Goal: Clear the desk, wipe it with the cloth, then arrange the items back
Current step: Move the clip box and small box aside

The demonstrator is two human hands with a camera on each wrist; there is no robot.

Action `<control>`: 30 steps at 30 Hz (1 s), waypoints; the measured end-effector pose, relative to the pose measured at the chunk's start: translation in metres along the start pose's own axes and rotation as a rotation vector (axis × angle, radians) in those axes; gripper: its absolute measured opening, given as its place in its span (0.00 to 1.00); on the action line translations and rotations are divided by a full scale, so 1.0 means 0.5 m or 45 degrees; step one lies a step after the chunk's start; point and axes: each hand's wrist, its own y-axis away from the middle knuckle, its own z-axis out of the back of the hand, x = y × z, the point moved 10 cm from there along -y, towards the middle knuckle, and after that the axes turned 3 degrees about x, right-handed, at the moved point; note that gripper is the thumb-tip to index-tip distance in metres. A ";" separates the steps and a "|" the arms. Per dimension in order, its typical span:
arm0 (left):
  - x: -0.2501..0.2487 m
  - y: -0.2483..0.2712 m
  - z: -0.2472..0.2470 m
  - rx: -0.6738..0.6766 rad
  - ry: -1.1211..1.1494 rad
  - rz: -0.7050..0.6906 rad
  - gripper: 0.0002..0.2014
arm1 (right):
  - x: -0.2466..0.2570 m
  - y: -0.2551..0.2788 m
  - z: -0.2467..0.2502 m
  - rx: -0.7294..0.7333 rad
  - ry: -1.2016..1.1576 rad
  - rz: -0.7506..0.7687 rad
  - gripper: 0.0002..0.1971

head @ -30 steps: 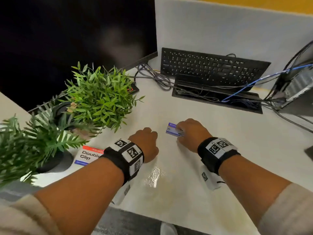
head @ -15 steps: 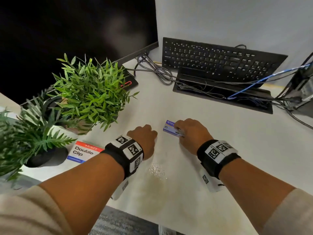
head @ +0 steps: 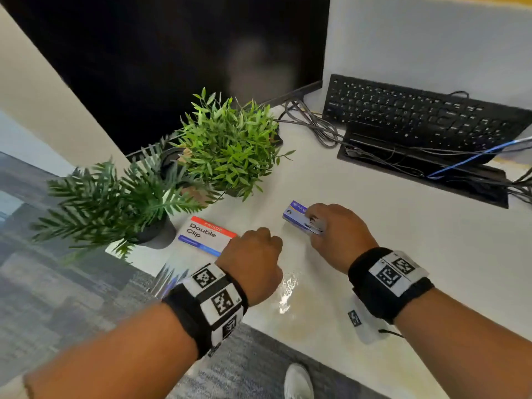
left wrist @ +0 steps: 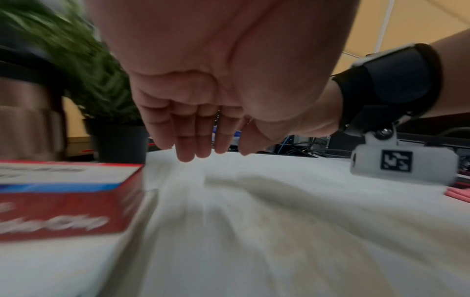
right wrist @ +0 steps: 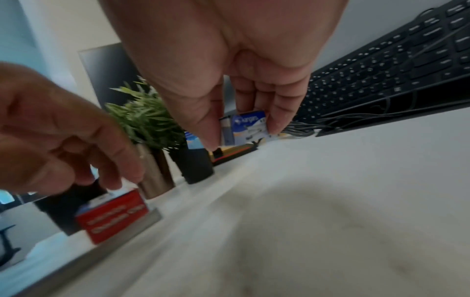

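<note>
My right hand (head: 331, 231) pinches a small blue and white staples box (head: 296, 216) between thumb and fingers, a little above the white desk (head: 374, 226); the right wrist view shows the box (right wrist: 245, 129) gripped at both sides. My left hand (head: 253, 254) hovers just right of a red, white and blue "Double Clip" box (head: 205, 234) lying flat on the desk, fingers hanging loosely (left wrist: 193, 144) and holding nothing. The clip box (left wrist: 63, 197) fills the left of the left wrist view. No cloth shows in any view.
Two potted green plants (head: 230, 145) (head: 115, 203) stand left of the clip box near the desk's left edge, with a copper-coloured cylinder (right wrist: 155, 170) beside them. A black keyboard (head: 417, 116) leans at the back right over a cable tray (head: 426, 171). A dark monitor (head: 172, 61) stands behind.
My right hand has kept its hold on the staples box. The left hand has drifted left, closer to the Double Clip box, and the head view has turned left.
</note>
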 end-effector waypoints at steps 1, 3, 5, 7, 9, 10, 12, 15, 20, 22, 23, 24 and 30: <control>0.022 0.031 -0.008 0.004 0.004 0.005 0.13 | 0.033 0.009 -0.004 -0.005 -0.008 0.019 0.15; 0.079 0.094 -0.035 0.031 0.035 0.030 0.14 | 0.102 0.027 -0.017 -0.012 -0.024 0.058 0.16; 0.131 0.143 -0.069 0.090 0.025 0.049 0.16 | 0.160 0.043 -0.034 -0.010 -0.047 0.093 0.16; 0.183 0.186 -0.103 0.165 -0.009 0.056 0.23 | 0.224 0.058 -0.065 0.018 -0.043 0.133 0.16; 0.226 0.214 -0.134 0.224 -0.040 0.055 0.31 | 0.283 0.068 -0.101 0.059 -0.023 0.176 0.15; 0.240 0.222 -0.145 0.238 -0.052 0.038 0.32 | 0.308 0.071 -0.120 0.075 -0.012 0.189 0.14; 0.256 0.235 -0.161 0.239 -0.066 -0.019 0.32 | 0.352 0.075 -0.152 0.086 -0.005 0.208 0.13; 0.267 0.247 -0.177 0.218 -0.066 -0.091 0.33 | 0.402 0.078 -0.202 0.114 0.013 0.224 0.14; 0.267 0.250 -0.191 0.168 -0.066 -0.136 0.33 | 0.417 0.061 -0.258 0.125 0.004 0.143 0.12; 0.265 0.251 -0.191 0.162 -0.073 -0.146 0.32 | 0.416 0.055 -0.272 0.129 0.015 0.131 0.11; 0.265 0.250 -0.191 0.159 -0.069 -0.148 0.32 | 0.416 0.053 -0.278 0.130 0.032 0.132 0.10; 0.265 0.249 -0.191 0.152 -0.064 -0.154 0.31 | 0.415 0.052 -0.283 0.128 0.045 0.134 0.10; 0.263 0.250 -0.179 0.086 -0.063 -0.192 0.28 | 0.405 0.046 -0.305 0.133 0.052 0.123 0.09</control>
